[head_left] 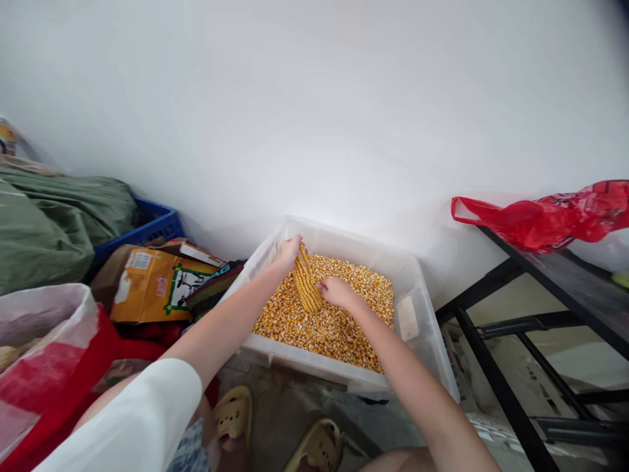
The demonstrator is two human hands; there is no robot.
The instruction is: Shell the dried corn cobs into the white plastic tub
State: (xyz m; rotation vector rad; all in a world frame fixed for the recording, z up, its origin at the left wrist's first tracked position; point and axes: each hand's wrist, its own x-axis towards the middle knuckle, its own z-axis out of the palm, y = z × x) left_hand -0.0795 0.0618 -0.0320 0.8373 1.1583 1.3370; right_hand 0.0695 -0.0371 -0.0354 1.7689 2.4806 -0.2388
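A yellow corn cob with rows of kernels is held at a slant over a translucent plastic bin. My left hand is closed around the cob's upper end. Lower down, my right hand has its fingers curled in against the cob's right side; the fingertips are partly hidden. A strip along the cob's upper part looks bare of kernels. Loose corn kernels in yellow and whitish tones cover the bin's floor in a thick layer beneath both hands.
At left are an orange cardboard box, a blue crate under green cloth, and a red-and-white bag. A black metal rack carrying a red plastic bag stands at right. Behind the bin rises a white wall.
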